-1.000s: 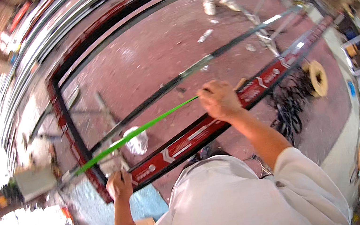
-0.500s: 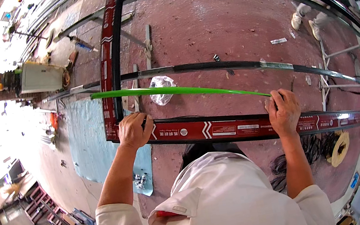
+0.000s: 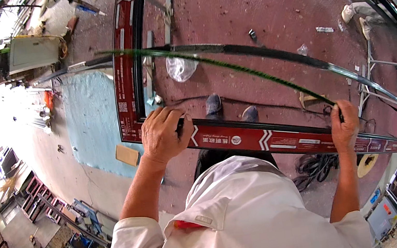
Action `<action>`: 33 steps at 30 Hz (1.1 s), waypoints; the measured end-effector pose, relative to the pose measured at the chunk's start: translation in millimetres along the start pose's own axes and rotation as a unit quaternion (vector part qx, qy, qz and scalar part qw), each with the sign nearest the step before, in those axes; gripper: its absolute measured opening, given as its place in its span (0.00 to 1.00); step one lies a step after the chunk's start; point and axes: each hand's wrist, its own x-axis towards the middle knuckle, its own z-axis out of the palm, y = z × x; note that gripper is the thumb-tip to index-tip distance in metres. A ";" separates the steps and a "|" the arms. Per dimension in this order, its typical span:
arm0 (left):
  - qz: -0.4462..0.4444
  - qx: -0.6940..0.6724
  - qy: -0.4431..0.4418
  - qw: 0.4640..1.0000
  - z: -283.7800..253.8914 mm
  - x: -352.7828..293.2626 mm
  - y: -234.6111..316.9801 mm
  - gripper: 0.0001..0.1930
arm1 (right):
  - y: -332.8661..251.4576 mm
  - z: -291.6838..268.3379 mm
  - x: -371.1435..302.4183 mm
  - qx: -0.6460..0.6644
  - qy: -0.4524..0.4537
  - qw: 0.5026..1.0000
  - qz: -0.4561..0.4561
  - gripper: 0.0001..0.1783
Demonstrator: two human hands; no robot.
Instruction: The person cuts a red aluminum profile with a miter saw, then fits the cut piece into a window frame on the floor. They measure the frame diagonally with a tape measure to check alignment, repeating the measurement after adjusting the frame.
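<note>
A long, thin green strip (image 3: 231,66) slants across a dark rectangular frame (image 3: 122,92) whose face is wrapped in red printed film. The strip's near end is pinched in my right hand (image 3: 346,125), over the frame's near bar. Its far end reaches past the frame's left bar. At the near left corner, my left hand (image 3: 161,135) rests on the frame with curled fingers. Something black shows between its thumb and forefinger, too little of it to name.
Grey metal bars (image 3: 270,53) run under the frame. On the red floor lie a clear plastic bag (image 3: 182,68) and coiled black strips (image 3: 316,167). A blue sheet (image 3: 94,125) with a cardboard piece (image 3: 127,155) is at left. Another person's legs (image 3: 366,12) show at far right.
The green strip has turned from its bright flat face to a darker, narrow edge and bows more. Both hands have shifted right, and the view has shifted over the frame.
</note>
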 end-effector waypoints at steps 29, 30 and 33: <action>0.060 -0.167 -0.001 0.984 -0.4 2.6 -33.1 0.12 | 53.2 5.6 -28.7 -0.121 -0.042 0.978 0.163 0.17; 0.060 -0.165 0.000 0.985 -0.5 3.2 -33.8 0.12 | 52.8 8.0 -29.4 -0.103 -0.038 0.980 0.166 0.17; 0.052 -0.163 -0.005 0.985 -2.0 4.4 -32.5 0.12 | 52.5 9.8 -28.9 -0.094 -0.031 0.983 0.156 0.14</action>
